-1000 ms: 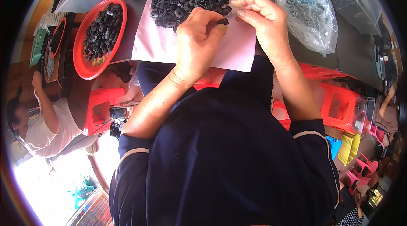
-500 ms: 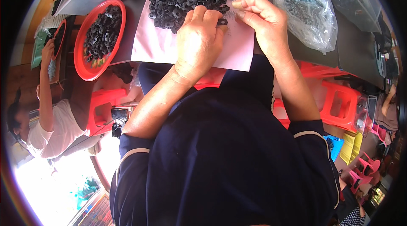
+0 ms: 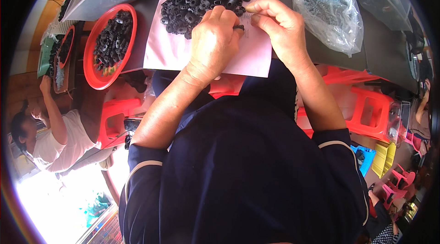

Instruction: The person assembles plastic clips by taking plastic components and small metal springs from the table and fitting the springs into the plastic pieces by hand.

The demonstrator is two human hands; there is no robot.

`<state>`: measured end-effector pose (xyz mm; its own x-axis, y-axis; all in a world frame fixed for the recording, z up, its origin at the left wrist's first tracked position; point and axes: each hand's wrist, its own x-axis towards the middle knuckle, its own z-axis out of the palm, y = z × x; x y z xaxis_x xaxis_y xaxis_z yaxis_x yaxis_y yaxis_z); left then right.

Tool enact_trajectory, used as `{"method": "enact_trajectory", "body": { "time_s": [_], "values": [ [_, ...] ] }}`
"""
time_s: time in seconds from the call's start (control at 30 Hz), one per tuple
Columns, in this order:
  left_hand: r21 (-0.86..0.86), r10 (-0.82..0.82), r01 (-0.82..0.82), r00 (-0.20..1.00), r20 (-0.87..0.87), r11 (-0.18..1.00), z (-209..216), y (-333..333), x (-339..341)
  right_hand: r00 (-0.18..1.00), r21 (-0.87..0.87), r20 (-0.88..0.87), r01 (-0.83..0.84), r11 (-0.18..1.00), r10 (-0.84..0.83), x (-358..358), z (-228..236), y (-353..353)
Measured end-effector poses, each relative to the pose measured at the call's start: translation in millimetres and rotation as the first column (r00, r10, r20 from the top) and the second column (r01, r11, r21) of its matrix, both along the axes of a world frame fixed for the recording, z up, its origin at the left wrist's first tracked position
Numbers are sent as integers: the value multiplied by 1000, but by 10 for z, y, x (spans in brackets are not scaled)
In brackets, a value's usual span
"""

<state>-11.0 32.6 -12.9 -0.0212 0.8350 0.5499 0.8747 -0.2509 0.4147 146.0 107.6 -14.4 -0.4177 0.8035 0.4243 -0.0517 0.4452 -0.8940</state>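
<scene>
A worker's left hand (image 3: 211, 40) has turned knuckles-up at the top centre of the frame, its thumb and forefinger closed on a small black piece (image 3: 239, 27) that showed plainly a second ago and is now mostly covered. The change suggests the piece is being handled singly, apart from the heap of black pieces (image 3: 197, 1) on the pink cloth bag (image 3: 160, 56). Just right of it, the right hand (image 3: 285, 26) hangs with thumb and forefinger narrowly parted; whether they grip anything cannot be told. Bare forearms slant inward from lower left and right, wrists bent toward each other. A clear plastic bag (image 3: 350, 42) lies upper right.
</scene>
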Motion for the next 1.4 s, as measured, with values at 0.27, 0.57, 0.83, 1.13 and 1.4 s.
{"method": "enact_trajectory", "body": {
  "time_s": [0.27, 0.57, 0.83, 1.13, 1.4],
  "values": [
    [31, -54, 48, 968, 245, 998, -14, -31, 6, 999, 14, -39, -33, 999, 33, -30, 19, -40],
    [29, 7, -9, 996, 87, 1000, 23, 33, 49, 992, -10, -116, 49, 999, -50, 50, 83, 50],
    [-110, 49, -68, 984, -170, 992, 79, 191, 114, 997, -40, -50, 60, 997, -62, 92, 17, -7],
    [32, 9, 6, 886, -463, 999, 42, 258, 170, 995, -69, -40, 86, 994, -89, 171, -3, 3],
    [82, -34, 64, 945, -324, 995, 65, 273, 112, 993, -111, -82, 76, 991, -86, 153, -1, 2]
  ]
}}
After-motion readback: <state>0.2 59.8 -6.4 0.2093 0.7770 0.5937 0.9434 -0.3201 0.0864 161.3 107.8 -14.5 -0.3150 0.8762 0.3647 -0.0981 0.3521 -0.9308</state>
